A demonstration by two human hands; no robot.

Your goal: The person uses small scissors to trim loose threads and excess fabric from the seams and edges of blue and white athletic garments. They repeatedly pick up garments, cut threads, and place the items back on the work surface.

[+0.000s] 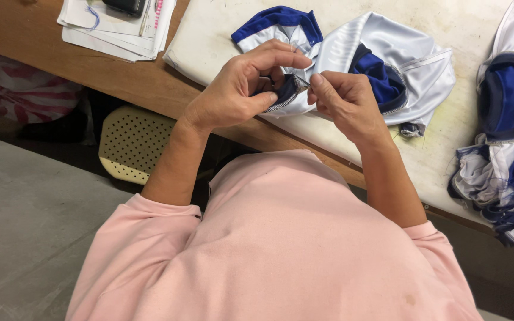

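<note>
Near the centre of the frame, a white and blue garment (382,65) is spread on the white-covered table (447,160), with one hemmed edge lifted off the surface between both hands. The left hand (239,89) is seen with thumb and fingers curled closed over the dark blue, stitched edge, and the right hand (346,101) is pinched shut on the same edge just beside it, so each grip is clamped on the fabric with no gap showing. Most of the garment is judged still to be gone over, since only this one short stretch of seam is held. At the right edge of the frame, a pile of similar white and blue pieces (507,154) is stacked. In the upper left, papers (114,30) are lying on the wooden table.
</note>
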